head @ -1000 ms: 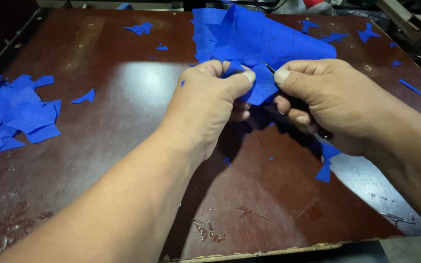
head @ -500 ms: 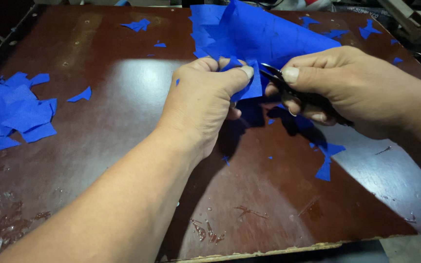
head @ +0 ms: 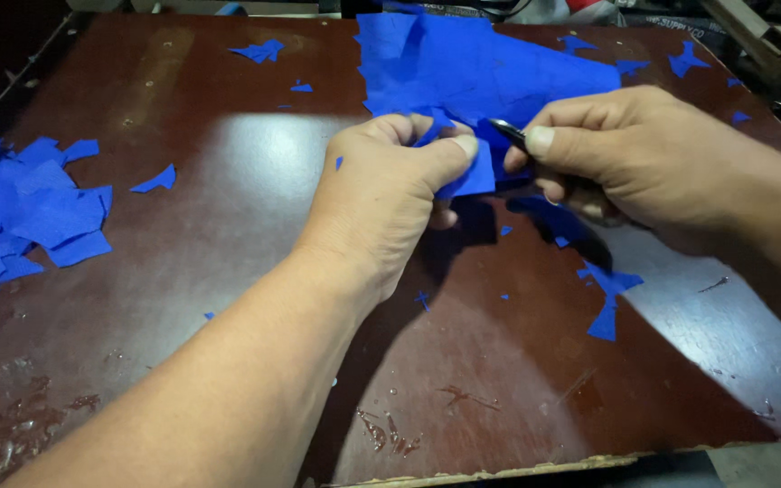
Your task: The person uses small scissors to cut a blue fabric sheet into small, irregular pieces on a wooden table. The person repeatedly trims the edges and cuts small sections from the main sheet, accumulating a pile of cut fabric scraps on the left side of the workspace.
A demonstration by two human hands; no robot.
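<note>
1. A large, crumpled sheet of blue paper (head: 481, 72) is seen spread over the dark brown wooden table (head: 228, 298), toward 12 o'clock of the view.
2. The near edge of that sheet is pinched by the left hand (head: 381, 203), whose fingers are curled shut with the thumb pressed against the paper fold.
3. Slim, dark metal scissors (head: 508, 133) are gripped by the right hand (head: 644, 158), which is placed at 3 o'clock of the left hand; its fingers are closed around the tool, and only the blade tip is shown beside the thumb.
4. The blade tip is held against the paper just beside the left thumb; whether the blades are open cannot be told.
5. A heap of cut blue paper pieces (head: 20, 212) is found at 9 o'clock, near the table's edge.
6. Small blue scraps (head: 607, 294) are scattered at 4 o'clock of the hands, and further ones (head: 262, 51) at 11 o'clock.
</note>
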